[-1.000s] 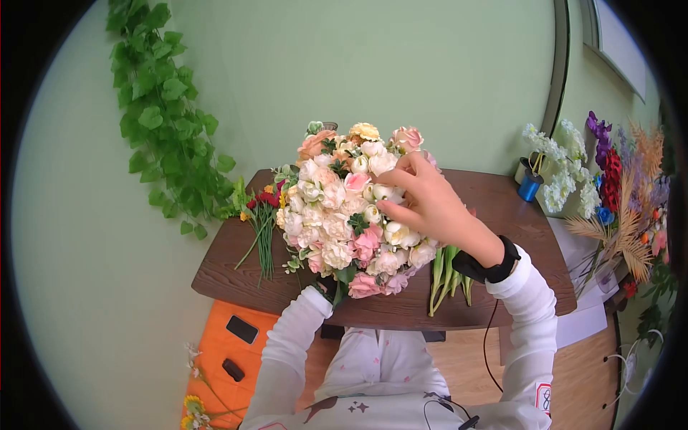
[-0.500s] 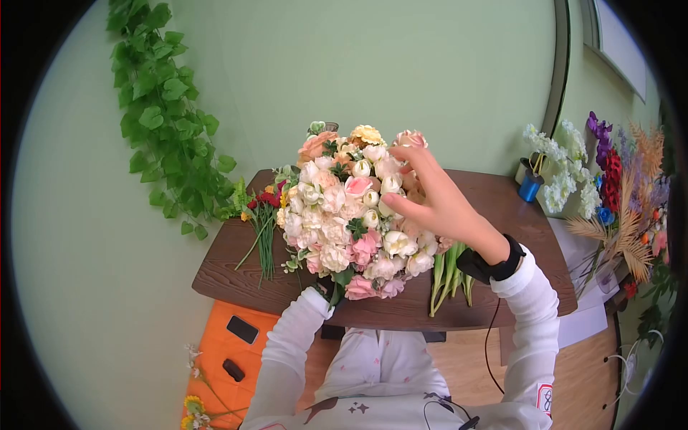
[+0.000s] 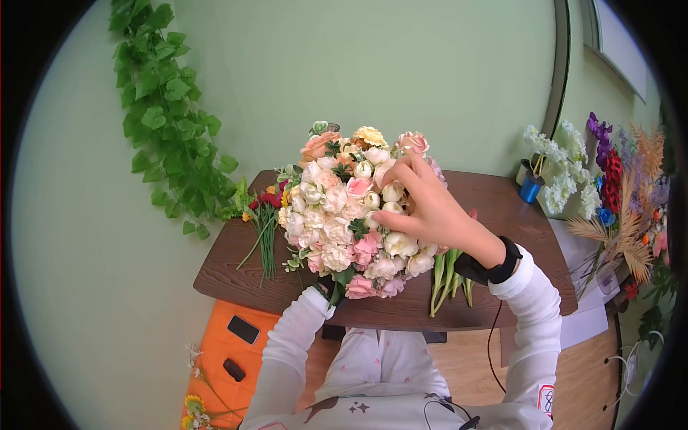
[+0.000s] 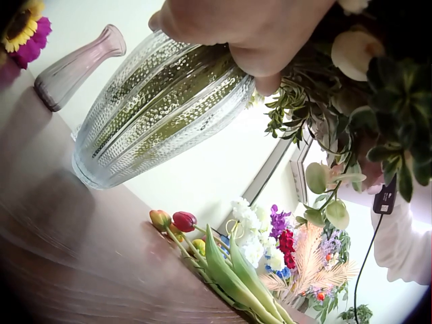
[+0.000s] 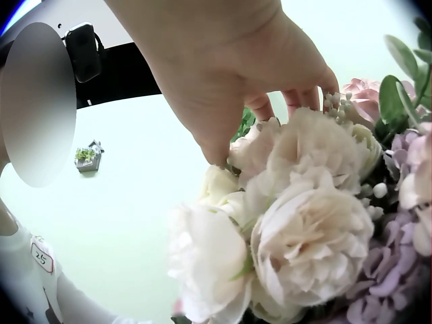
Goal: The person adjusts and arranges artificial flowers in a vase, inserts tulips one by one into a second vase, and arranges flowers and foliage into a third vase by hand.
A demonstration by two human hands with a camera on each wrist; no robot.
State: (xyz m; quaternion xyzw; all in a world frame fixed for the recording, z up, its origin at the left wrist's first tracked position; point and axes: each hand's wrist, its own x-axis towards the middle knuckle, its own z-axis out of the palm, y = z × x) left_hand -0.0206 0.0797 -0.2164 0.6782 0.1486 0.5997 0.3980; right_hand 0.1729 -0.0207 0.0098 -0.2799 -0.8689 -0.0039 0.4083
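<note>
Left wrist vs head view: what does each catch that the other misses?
Left wrist only: the ribbed glass vase with the left hand gripping its upper end.

Head only: the phone on the orange cloth, and the hanging ivy.

Both: parts of the bouquet, the tulips lying on the table, and the red flower spike.

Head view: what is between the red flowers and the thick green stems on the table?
The bouquet stands between the red flowers and thick green stems, in the head view.
</note>
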